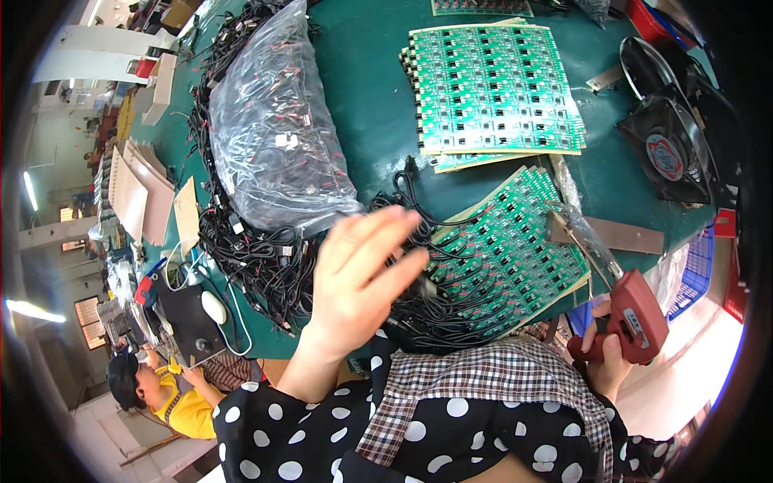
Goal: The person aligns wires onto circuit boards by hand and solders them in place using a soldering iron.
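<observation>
My left hand hovers over a heap of black USB cables, its fingers spread and slightly blurred, with nothing visible in them. My right hand is wrapped round the handle of a dark red soldering gun, whose tip points up and left to the edge of a green circuit-board panel. Several black cables with red and black wire ends lie across the left part of that panel. Beyond it sits a stack of similar green panels. A clear plastic bag full of cables rests on the heap.
A small black fan stands at the far right. Near the gun a flat metal strip lies on the green table. A blue basket is beyond the right edge. Another person in yellow works at lower left.
</observation>
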Demonstrator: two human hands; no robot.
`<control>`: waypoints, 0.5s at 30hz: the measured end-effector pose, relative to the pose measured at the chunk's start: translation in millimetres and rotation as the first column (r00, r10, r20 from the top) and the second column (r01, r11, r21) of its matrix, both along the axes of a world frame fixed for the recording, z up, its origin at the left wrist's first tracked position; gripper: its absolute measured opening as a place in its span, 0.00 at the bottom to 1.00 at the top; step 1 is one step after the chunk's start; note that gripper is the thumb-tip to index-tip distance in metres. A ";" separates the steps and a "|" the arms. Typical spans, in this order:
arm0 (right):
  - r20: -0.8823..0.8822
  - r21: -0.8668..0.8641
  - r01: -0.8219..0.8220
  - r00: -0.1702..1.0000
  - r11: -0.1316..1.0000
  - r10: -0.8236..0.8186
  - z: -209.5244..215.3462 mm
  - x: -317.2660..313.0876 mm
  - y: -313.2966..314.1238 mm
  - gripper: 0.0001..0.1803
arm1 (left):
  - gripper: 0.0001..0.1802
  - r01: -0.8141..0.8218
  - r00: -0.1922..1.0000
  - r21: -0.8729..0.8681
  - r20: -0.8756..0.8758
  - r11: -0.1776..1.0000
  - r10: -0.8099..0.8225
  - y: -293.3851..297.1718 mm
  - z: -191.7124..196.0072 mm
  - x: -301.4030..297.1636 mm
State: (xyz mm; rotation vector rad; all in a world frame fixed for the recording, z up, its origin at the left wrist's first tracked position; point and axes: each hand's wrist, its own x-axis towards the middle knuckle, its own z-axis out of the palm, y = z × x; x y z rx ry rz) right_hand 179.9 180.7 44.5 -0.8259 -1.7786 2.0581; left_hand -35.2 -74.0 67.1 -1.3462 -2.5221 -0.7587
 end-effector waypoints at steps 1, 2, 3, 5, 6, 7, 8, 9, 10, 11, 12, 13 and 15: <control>0.008 -0.010 0.003 1.000 1.000 -0.003 0.3 0.8 0.1 0.34 | 0.09 0.095 0.974 0.075 0.201 0.993 -0.108 4.6 5.1 2.2; 0.016 -0.021 0.005 1.000 1.000 -0.005 0.7 1.2 0.1 0.34 | 0.10 0.238 0.897 0.082 0.364 0.968 -0.251 3.9 8.5 2.4; 0.019 -0.015 0.014 1.000 1.000 -0.014 1.0 1.1 -0.3 0.34 | 0.11 0.316 0.797 0.076 0.519 0.946 -0.309 1.2 3.7 1.5; 0.014 -0.024 -0.030 0.999 0.999 0.030 1.3 -1.1 0.0 0.35 | 0.17 0.435 0.626 0.092 0.685 0.896 -0.374 -6.8 -1.5 -3.9; 0.016 -0.025 -0.023 1.000 0.999 0.024 1.1 -1.7 0.7 0.35 | 0.17 0.440 0.622 0.092 0.686 0.893 -0.377 -7.4 1.0 -5.8; 0.005 -0.019 -0.031 1.000 0.999 0.031 0.9 -2.2 1.4 0.35 | 0.17 0.475 0.572 0.121 0.710 0.872 -0.410 -6.9 5.4 -7.0; -0.005 -0.015 -0.040 0.999 0.999 0.039 0.6 -1.6 1.5 0.35 | 0.17 0.506 0.519 0.151 0.732 0.849 -0.440 -6.0 8.8 -7.3; -0.017 -0.002 -0.034 0.999 0.999 0.034 -1.9 0.2 1.7 0.34 | 0.18 0.464 0.464 0.218 0.766 0.859 -0.445 -2.0 9.4 -4.3; -0.016 -0.003 -0.036 0.999 0.999 0.036 -2.5 0.9 1.8 0.34 | 0.15 0.369 0.472 0.278 0.766 0.887 -0.436 4.4 11.7 1.4; -0.031 -0.012 -0.040 0.999 0.999 0.039 -2.8 1.8 1.8 0.34 | 0.13 0.304 0.579 0.237 0.723 0.923 -0.376 10.7 14.7 6.5; -0.046 -0.020 -0.040 0.998 0.999 0.039 -3.4 1.8 2.3 0.33 | 0.12 0.236 0.674 0.201 0.670 0.951 -0.309 15.9 15.7 8.4; -0.045 -0.022 -0.039 0.998 0.999 0.038 -3.4 0.7 2.1 0.33 | 0.13 0.162 0.824 0.072 0.539 0.984 -0.176 17.0 14.1 7.4; -0.033 -0.013 -0.011 0.999 1.000 0.010 -2.8 -2.1 1.5 0.32 | 0.18 -0.047 0.981 -0.082 0.186 0.996 0.061 18.1 -0.5 8.6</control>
